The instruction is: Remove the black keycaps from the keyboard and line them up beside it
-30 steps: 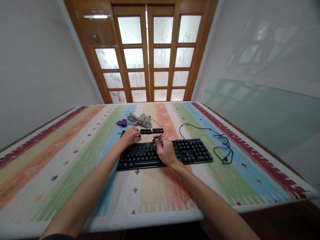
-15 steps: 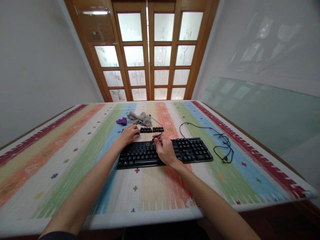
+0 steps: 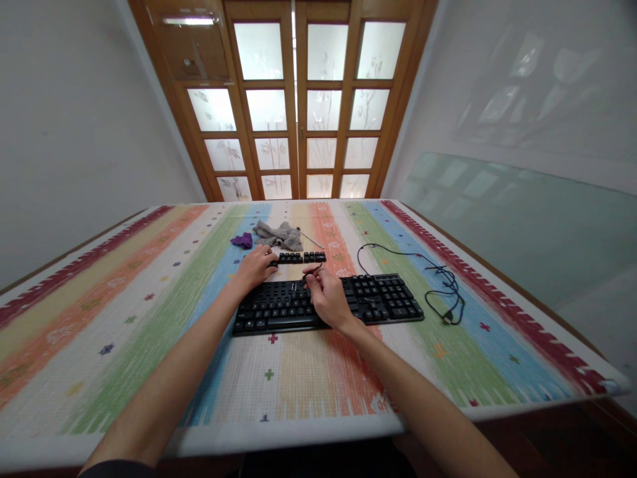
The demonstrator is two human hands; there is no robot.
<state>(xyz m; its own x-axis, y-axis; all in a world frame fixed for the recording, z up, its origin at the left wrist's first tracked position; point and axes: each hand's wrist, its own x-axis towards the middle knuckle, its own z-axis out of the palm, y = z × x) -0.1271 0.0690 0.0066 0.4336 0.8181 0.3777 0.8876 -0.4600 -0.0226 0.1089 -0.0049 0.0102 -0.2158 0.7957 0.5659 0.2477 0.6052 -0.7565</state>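
A black keyboard [image 3: 283,323] lies across the cloth, with bare key positions in its upper left part where caps are off. My right hand [image 3: 326,297] is closed over its middle, pinching a keycap puller [image 3: 312,270] with a dark handle. The puller's thin wires point left over the upper rows. Behind the keyboard runs a row of loose black keycaps [image 3: 290,257]. At this row's left end, my left hand [image 3: 256,267] is closed, its fingertips on a dark keycap that they mostly hide.
A purple cloth [image 3: 242,241] and a crumpled grey cloth [image 3: 279,236] lie behind the keycaps. A thin rod [image 3: 312,239] rests beside them. The keyboard's cable [image 3: 454,285] loops on the right. The table wears a striped tablecloth [image 3: 164,318]; wooden glazed doors [image 3: 298,133] stand beyond.
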